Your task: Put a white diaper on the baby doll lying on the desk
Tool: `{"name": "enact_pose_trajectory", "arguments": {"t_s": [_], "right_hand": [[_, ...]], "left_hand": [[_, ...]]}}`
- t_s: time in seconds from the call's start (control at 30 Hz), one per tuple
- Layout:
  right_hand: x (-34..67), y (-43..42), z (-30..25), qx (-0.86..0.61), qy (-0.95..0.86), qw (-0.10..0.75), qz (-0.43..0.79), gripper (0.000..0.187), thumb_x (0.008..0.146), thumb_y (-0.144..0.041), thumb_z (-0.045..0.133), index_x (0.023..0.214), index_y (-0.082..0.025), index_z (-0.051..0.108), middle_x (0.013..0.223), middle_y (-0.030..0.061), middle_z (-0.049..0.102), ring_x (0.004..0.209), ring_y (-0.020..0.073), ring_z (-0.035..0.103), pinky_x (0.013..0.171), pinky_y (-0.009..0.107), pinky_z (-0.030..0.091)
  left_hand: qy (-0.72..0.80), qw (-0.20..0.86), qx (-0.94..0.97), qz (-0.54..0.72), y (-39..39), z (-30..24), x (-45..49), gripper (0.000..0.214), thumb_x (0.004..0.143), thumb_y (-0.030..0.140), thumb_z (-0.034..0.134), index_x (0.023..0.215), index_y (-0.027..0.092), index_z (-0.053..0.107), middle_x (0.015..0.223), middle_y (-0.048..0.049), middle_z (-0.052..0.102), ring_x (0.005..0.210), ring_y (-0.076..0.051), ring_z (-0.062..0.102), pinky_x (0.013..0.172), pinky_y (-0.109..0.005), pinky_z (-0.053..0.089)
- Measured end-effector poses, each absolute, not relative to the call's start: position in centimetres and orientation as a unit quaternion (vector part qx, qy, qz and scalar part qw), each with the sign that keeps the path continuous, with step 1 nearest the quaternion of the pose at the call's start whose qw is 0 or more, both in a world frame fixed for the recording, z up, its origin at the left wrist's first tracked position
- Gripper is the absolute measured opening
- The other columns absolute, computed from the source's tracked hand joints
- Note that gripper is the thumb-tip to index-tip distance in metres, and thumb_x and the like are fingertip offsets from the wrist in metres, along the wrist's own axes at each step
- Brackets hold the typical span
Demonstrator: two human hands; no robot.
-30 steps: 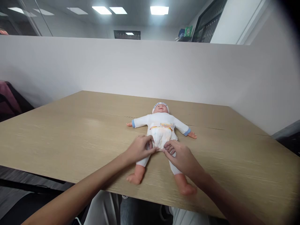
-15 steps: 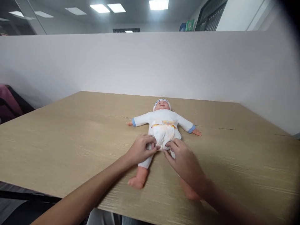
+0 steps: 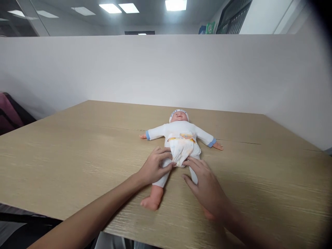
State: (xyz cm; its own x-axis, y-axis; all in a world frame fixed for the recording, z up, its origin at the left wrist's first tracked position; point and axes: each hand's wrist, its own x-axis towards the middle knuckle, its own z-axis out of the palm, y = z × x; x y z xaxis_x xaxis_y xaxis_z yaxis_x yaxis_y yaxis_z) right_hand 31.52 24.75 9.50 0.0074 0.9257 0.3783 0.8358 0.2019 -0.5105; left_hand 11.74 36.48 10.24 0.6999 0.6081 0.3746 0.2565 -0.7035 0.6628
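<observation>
A baby doll [image 3: 178, 133] in a white suit and cap lies on its back on the wooden table [image 3: 77, 152], arms spread, wearing a white diaper [image 3: 183, 149]. My left hand [image 3: 153, 167] curls round the doll's thigh just below the diaper's left edge. My right hand [image 3: 204, 185] lies over the doll's other leg with its fingers stretched toward the diaper's lower edge, hiding that leg and foot. One bare doll foot [image 3: 150, 202] shows near the table's front edge.
A white partition wall [image 3: 155, 69] stands along the table's far and right sides. A dark chair with pink cloth [image 3: 10, 116] is at the far left. The table's front edge runs just below my forearms.
Both hands have loosened from pinching the diaper's lower edge. The right hand has flattened over the leg; the left has shifted onto the thigh. The view rose slightly since the earliest frame.
</observation>
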Motion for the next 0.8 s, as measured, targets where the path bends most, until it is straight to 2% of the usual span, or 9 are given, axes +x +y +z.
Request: {"name": "enact_pose_trajectory", "arguments": {"t_s": [0.13,0.33,0.43,0.53,0.7,0.8], "right_hand": [[31.6,24.9,9.6,-0.623,-0.698,0.341,0.091,0.030,0.086,-0.012,0.061,0.113,-0.026,0.065,0.123,0.0075,0.070,0.120,0.0308,0.059,0.103,0.050,0.048],[31.7,25.8,9.5,-0.670,-0.624,0.387,0.112,0.019,0.084,-0.021,0.067,0.100,-0.025,0.058,0.094,0.0043,0.064,0.090,0.0254,0.061,0.081,0.038,0.049],[31.9,26.0,9.4,-0.695,-0.592,0.397,0.097,0.023,0.083,-0.027,0.070,0.100,-0.025,0.055,0.094,0.0034,0.065,0.081,0.0226,0.059,0.073,0.034,0.046],[32.3,25.9,9.9,-0.703,-0.600,0.375,0.075,0.022,0.084,-0.029,0.073,0.099,-0.025,0.058,0.099,0.0039,0.070,0.085,0.0238,0.060,0.075,0.034,0.044],[32.9,25.4,11.3,-0.712,-0.628,0.307,0.059,0.013,0.089,-0.033,0.074,0.097,-0.024,0.069,0.093,0.0035,0.076,0.084,0.0261,0.062,0.080,0.039,0.043],[32.7,25.1,11.4,-0.708,-0.647,0.281,0.037,0.012,0.092,-0.034,0.071,0.099,-0.024,0.074,0.096,0.0060,0.077,0.089,0.0288,0.062,0.082,0.042,0.044]], "left_hand": [[0.235,0.293,0.885,0.275,36.6,10.6,11.9,0.022,0.098,0.037,0.060,0.082,0.023,0.057,0.090,-0.0018,0.066,0.087,-0.022,0.057,0.090,-0.038,0.041],[0.237,0.318,0.876,0.275,36.9,10.6,12.0,0.022,0.098,0.037,0.059,0.082,0.023,0.053,0.082,0.0007,0.058,0.081,-0.020,0.049,0.083,-0.036,0.038],[0.254,0.338,0.861,0.283,36.9,10.3,11.9,0.021,0.096,0.038,0.063,0.084,0.022,0.055,0.079,0.0010,0.054,0.082,-0.020,0.048,0.078,-0.034,0.038],[0.276,0.361,0.837,0.305,36.9,9.9,11.9,0.018,0.092,0.036,0.068,0.086,0.022,0.058,0.082,0.0009,0.056,0.083,-0.020,0.050,0.077,-0.033,0.039],[0.300,0.388,0.808,0.327,36.8,9.5,12.1,0.022,0.085,0.034,0.076,0.082,0.021,0.059,0.082,0.0013,0.060,0.080,-0.018,0.053,0.073,-0.030,0.039],[0.309,0.443,0.764,0.353,36.7,9.3,12.3,0.029,0.080,0.032,0.081,0.087,0.021,0.054,0.082,0.0035,0.058,0.077,-0.016,0.055,0.071,-0.028,0.040]]}}
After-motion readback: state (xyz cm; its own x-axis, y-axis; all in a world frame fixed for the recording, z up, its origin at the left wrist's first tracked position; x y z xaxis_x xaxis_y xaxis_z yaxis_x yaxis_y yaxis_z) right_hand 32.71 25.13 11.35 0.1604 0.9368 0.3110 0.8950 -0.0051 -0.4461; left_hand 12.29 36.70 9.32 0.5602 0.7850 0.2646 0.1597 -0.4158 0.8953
